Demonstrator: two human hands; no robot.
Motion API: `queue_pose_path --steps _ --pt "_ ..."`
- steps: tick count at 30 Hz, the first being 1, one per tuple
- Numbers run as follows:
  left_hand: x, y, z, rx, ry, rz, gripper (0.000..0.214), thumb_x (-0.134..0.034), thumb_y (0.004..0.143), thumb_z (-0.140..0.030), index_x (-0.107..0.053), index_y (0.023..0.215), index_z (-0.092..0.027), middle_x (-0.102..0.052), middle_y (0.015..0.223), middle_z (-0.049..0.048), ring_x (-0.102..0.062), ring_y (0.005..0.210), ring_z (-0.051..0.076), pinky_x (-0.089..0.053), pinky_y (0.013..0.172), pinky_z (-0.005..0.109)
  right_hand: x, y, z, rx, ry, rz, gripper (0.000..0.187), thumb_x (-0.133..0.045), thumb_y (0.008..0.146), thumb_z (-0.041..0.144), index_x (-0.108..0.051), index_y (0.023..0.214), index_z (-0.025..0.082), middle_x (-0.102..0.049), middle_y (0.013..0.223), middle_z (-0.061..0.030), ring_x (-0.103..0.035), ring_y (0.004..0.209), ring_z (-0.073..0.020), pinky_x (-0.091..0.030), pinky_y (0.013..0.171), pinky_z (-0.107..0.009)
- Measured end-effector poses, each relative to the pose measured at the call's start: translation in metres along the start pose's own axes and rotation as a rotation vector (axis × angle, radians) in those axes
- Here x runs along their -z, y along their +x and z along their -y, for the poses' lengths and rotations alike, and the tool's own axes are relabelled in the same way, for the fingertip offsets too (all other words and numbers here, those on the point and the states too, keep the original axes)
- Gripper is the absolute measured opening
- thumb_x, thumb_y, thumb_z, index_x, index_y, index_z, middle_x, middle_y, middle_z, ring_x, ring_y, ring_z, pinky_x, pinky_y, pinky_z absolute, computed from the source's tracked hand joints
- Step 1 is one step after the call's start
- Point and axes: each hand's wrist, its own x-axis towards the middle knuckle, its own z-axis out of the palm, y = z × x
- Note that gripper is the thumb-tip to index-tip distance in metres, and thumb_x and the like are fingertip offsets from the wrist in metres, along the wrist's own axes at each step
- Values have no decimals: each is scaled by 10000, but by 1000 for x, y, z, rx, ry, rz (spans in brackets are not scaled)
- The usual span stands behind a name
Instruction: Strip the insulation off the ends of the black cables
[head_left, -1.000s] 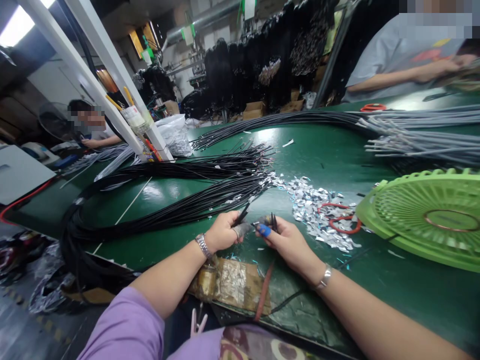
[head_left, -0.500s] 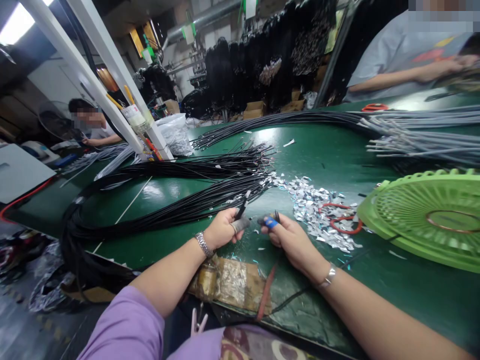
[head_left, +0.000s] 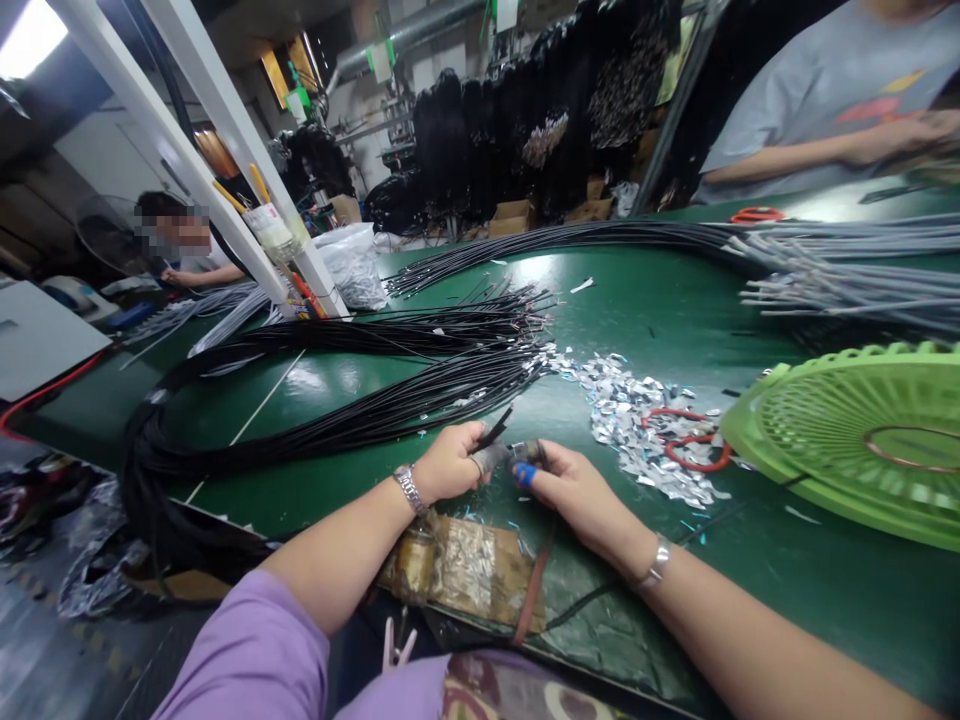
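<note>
My left hand is closed around the end of a thin black cable, pinching it with a taped thumb. My right hand is closed too, with blue tape on a fingertip, and its fingers meet the left hand's at the cable end; what it pinches is too small to make out. Both hands hover just above the green table. A large looped bundle of black cables lies to the left and behind my hands. A heap of silver foil scraps lies right of them.
A green plastic fan grille lies at the right. Red-handled scissors rest on the scraps. Grey cables and more black cables stretch across the far side. Another person in grey works opposite; one more person sits far left.
My two hands, apart half a second ago, have come together again at the cable end. The view has shifted slightly.
</note>
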Motion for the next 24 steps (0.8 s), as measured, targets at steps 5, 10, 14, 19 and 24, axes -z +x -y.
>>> queue_pose_path --steps 5,10,14,19,24 --pt "0 0 -3 42 -52 -1 281 -617 759 -404 -497 744 -151 -521 511 -48 -424 358 49 -318 355 156 0 0 0 1 3 -75 264 -679 665 427 -569 653 188 -463 522 55 -355 485 -91 -279 447 -226" --pt "0 -1 -3 38 13 -1 259 -597 778 -395 -520 753 -149 -523 512 -45 -412 356 49 -309 353 162 2 4 -2 4 64 -188 322 -693 654 480 -567 718 191 -403 485 80 -309 447 -83 -233 416 -223" --pt "0 -1 -1 -28 49 -4 226 -583 786 -359 -520 733 -148 -521 521 -45 -409 382 48 -331 393 171 1 4 -2 19 48 -183 301 -701 642 452 -569 690 186 -428 519 67 -311 466 -82 -239 425 -224" --pt "0 0 0 -71 69 -5 175 -562 780 -291 -495 695 -153 -523 531 -43 -418 398 46 -348 419 168 0 2 -1 -5 33 -127 263 -684 629 415 -551 628 188 -425 519 67 -304 478 -83 -242 440 -228" --pt "0 -1 0 -39 52 -25 207 -570 777 -335 -500 701 -157 -526 532 -42 -409 385 49 -337 395 170 0 1 0 15 -24 -93 207 -662 640 371 -572 615 186 -496 562 40 -379 525 -102 -292 474 -237"
